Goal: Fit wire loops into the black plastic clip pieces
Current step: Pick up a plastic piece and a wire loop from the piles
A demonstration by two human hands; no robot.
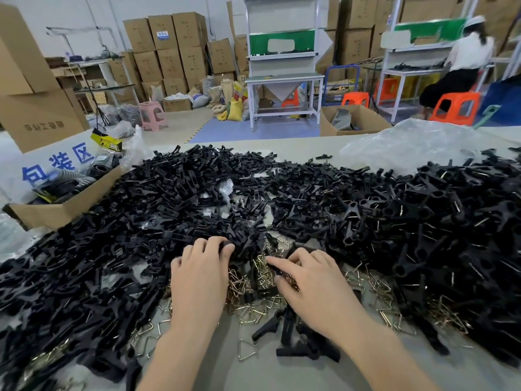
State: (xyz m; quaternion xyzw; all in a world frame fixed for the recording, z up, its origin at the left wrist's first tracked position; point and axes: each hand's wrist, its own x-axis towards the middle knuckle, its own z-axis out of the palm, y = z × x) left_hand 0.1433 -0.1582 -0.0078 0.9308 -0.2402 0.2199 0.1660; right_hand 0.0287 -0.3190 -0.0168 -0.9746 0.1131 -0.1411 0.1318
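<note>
Centrally, item one: wire loops, a brassy tangle on the near middle of the bench, with strays scattered toward its near edge.

Item two: black clip pieces, one broad heap that runs from the left edge to the right edge and hems the loops in on three sides. A few loose clips lie apart, nearer the front.

Item three: left hand, palm down at the heap's near fringe, with its fingertips curled into the black pieces. I cannot tell whether it holds one.

Item four: right hand, just beside the left and over the loops. Its forefinger points left and the thumb lies close beneath it, a narrow gap with something dark in it. I cannot tell if that is a grip.

Item five: cardboard box at the left edge, open, touching the heap and holding dark bundled goods.

Item six: clear plastic bag, crumpled at the far right corner behind the heap.

Item seven, beyond the bench: stacked cartons, white workstations, orange stools, and a seated person facing away.
</note>
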